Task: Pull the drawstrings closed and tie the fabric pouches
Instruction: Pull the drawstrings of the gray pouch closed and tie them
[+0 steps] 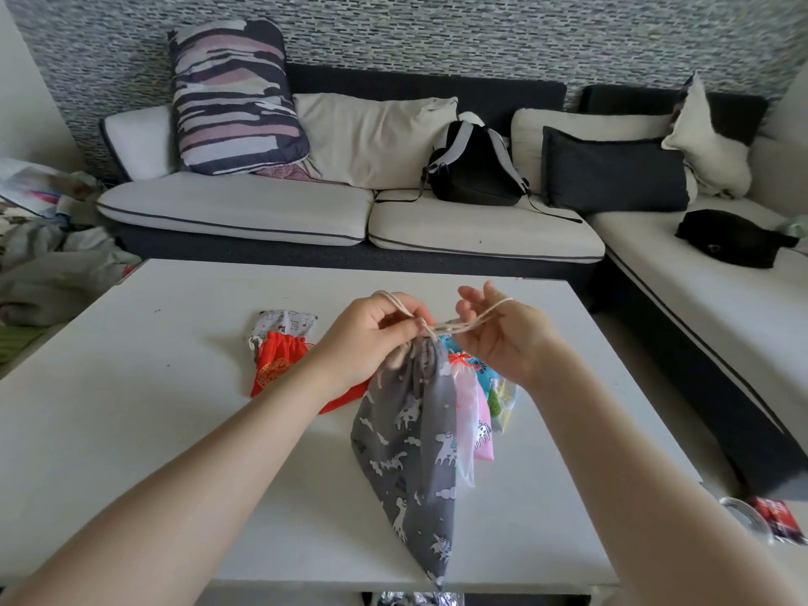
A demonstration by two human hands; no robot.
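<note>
white table (pixel 175 408) carried everything, its top plain and matte. a red pouch (pixel 273 365) with a gold emblem lay flat just left of the left hand (pixel 371 338), partly under that wrist. a white printed pouch (pixel 286 323) lay beyond the red one, overlapped by it. below the right hand (pixel 503 343) lay a cluster of pouches touching one another: pink pouch (pixel 484 435), blue pouch (pixel 483 373), a yellow-green patterned pouch (pixel 503 404). the rest was hidden behind the grey pouch.

Red pouch (pixel 280 365) — right portion hidden behind the left hand (pixel 371 338). Blue pouch (pixel 483 371) and pink pouch (pixel 483 430) — mostly covered by the grey pouch (pixel 406 435), prints unreadable.
</note>
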